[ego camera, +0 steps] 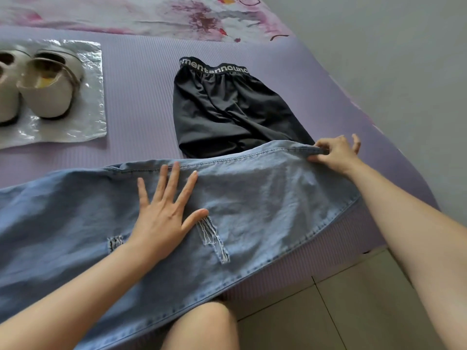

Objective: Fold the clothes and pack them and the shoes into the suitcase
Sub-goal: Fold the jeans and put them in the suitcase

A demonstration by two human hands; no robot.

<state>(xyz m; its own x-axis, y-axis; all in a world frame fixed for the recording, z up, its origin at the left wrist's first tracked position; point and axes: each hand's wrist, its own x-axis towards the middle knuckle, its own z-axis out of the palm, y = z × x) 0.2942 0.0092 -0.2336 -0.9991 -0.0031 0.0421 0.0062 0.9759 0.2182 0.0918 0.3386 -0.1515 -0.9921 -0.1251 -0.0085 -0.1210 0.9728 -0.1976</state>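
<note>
Light blue ripped jeans (265, 198) lie across the near edge of a purple mat (141, 97). My left hand (166, 213) presses flat on the denim with its fingers spread. At the far right corner of the jeans, my right hand (336, 154) pinches the stitched hem between thumb and fingers. Black shorts (227, 109) with a lettered waistband lie just beyond the jeans, their lower edge tucked under the denim. A pair of cream shoes (43, 89) stands on a silver sheet (93, 97) at the far left. No suitcase is in view.
A floral sheet (151, 13) covers the bed beyond the mat. Tiled floor (353, 311) shows at the lower right past the mat's edge, and a grey wall (404, 59) at the right. My bare knee (202, 327) is at the bottom under the jeans.
</note>
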